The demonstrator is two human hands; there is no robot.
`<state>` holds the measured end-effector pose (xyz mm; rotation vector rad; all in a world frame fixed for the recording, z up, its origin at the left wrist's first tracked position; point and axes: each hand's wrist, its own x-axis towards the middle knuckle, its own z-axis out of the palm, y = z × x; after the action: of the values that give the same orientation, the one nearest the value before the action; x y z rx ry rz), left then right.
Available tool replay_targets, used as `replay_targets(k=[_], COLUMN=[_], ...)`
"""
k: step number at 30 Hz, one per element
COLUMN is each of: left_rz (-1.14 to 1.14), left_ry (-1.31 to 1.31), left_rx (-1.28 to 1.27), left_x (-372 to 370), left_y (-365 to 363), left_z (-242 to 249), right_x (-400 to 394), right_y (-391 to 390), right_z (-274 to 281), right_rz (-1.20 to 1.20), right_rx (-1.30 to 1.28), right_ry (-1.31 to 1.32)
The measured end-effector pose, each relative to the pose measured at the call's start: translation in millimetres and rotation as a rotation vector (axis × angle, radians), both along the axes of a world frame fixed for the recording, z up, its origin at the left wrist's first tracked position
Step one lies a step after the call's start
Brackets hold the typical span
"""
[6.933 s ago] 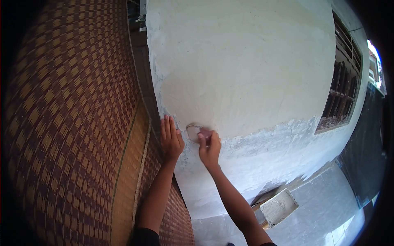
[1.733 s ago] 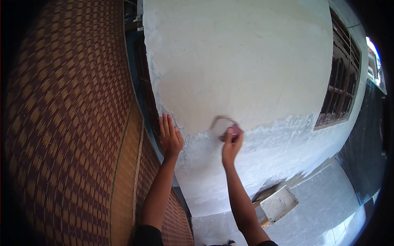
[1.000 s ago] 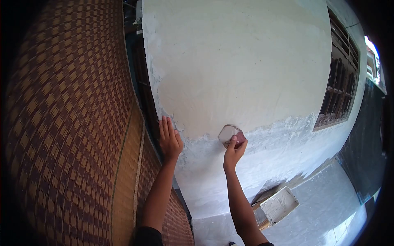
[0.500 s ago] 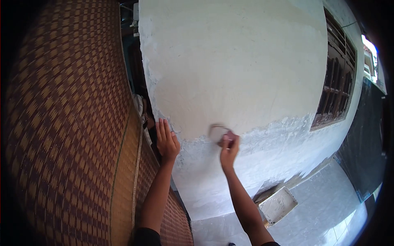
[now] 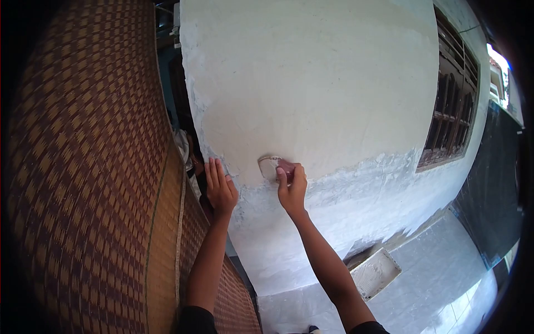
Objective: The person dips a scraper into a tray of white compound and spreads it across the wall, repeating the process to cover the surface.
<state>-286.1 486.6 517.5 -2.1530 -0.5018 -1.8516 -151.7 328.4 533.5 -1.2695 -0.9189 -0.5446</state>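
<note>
My right hand (image 5: 293, 192) pinches a putty scraper (image 5: 286, 168) by its maroon part, with a pale, dark-rimmed plate reaching out to the left against the wall. Some of its outline is blurred. The wall (image 5: 311, 100) is cream above and patchy white lower down, and the scraper lies near the line between the two. Flat against the wall's left corner rests my left hand (image 5: 221, 192), fingers stretched upward and holding nothing.
A woven mat (image 5: 94, 145) stands close on the left. On the floor below, a tray (image 5: 385, 292) smeared with white paste sits by the wall's foot. A wooden window (image 5: 450, 106) and a dark panel (image 5: 489, 189) are at right.
My right hand has moved up and to the left along the wall with the scraper. The left hand stays at the corner, and the view has shifted slightly.
</note>
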Motion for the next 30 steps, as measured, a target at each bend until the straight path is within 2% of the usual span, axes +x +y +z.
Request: replay_targets(k=[1, 5, 7, 9, 11, 13, 15, 17, 19, 20, 22, 25, 27, 28, 29, 30], left_rz=[-0.002, -0.018, 0.010, 0.036, 0.055, 0.059, 0.045, 0.050, 0.056, 0.060, 0.056, 0.048, -0.001, -0.002, 0.002, 0.008], left_ry=[0.000, -0.005, -0.009, -0.025, -0.030, -0.035, -0.034, -0.024, -0.029, -0.027, -0.033, -0.040, -0.002, -0.002, -0.001, 0.000], left_rx=[0.001, -0.018, -0.010, -0.001, 0.011, 0.014, 0.013, 0.011, 0.014, 0.019, 0.016, 0.009, -0.040, -0.034, -0.032, -0.032], left_x=[-0.2, -1.1, 0.0, 1.8, 1.6, 2.1, 1.6, 1.0, 0.7, 1.4, 2.3, 2.6, 1.3, 1.5, 1.1, -0.2], left_y=[0.9, -0.5, -3.4, -3.5, -3.3, -1.2, -1.8, -1.3, -1.8, -2.6, -2.7, -4.0, -3.3, -3.5, -3.4, -3.5], left_z=[0.6, 1.2, 2.0, 2.9, 0.7, 0.3, 0.6, 0.9, 1.9, 1.4, 0.7, -0.1, -0.6, 0.0, 0.2, -0.3], right_x=[2.9, 43.9, 38.5, 16.1, 0.2, -6.5, 11.5, 33.6, 61.6, 58.7, 52.4, 30.0, 4.3, -5.7, -9.2, -3.6], right_y=[2.2, -22.7, -34.6, -28.6, -15.3, -4.2, -3.8, -17.5, -30.8, -37.2, -54.3, -31.7, -18.1, -12.5, -13.5, -12.8], right_z=[-0.5, -3.5, -3.4, 10.0, 12.0, 17.4, 12.7, 9.5, -5.5, -7.3, -12.5, -27.8, -24.1, -18.3, -10.5, -8.8], right_rz=[-0.092, -0.003, -0.016, 0.108, 0.148, -0.058, -0.062, 0.055, -0.004, -0.009, -0.191, -0.034, -0.014, 0.004, -0.127, -0.114], right_rx=[-0.061, 0.388, 0.461, 0.398, 0.135, 0.001, 0.003, 0.196, 0.412, 0.411, 0.372, 0.269, 0.074, 0.076, 0.012, 0.035], right_ry=[-0.031, 0.514, 0.495, 0.359, 0.170, -0.183, -0.079, 0.346, 0.499, 0.497, 0.407, 0.247, -0.023, -0.170, -0.351, -0.300])
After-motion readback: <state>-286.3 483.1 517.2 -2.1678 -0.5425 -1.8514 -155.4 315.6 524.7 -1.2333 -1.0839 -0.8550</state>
